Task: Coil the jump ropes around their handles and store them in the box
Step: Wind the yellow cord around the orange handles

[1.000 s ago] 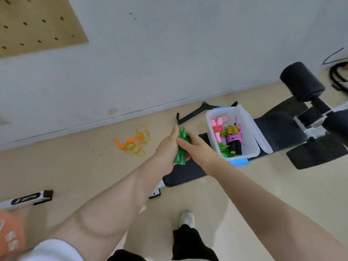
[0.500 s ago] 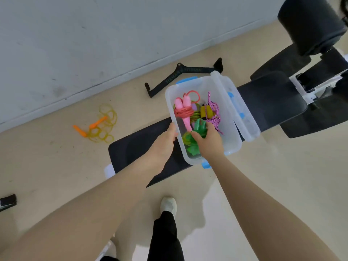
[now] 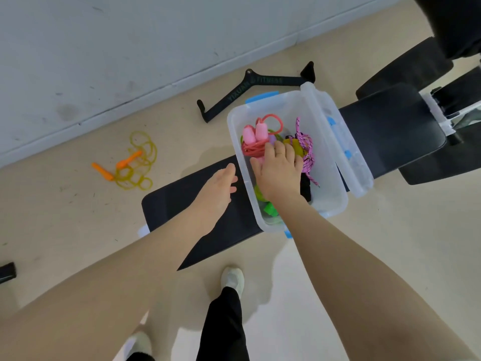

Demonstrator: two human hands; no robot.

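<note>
A clear plastic box [image 3: 329,162] with blue latches sits on a black bench pad [image 3: 197,212]. Inside lie several coiled jump ropes: a pink-handled one [image 3: 256,135], a pink braided one [image 3: 307,147] and the green one [image 3: 269,210] near the box's front end. My right hand [image 3: 279,170] lies inside the box, fingers spread flat over the ropes, and part of the contents is hidden under it. My left hand [image 3: 221,190] hovers relaxed just left of the box wall, holding nothing. An uncoiled yellow rope with orange handles [image 3: 130,164] lies on the floor to the left.
The box's lid [image 3: 346,142] hangs open on its right side. A black metal bar attachment [image 3: 250,87] lies on the floor behind the box by the wall. More of the black gym bench [image 3: 406,126] extends right. My shoe [image 3: 232,278] stands below the bench.
The green coiled rope went from both hands into the box. My right hand let go of it and now lies flat over the ropes; my left hand came off the box's edge.
</note>
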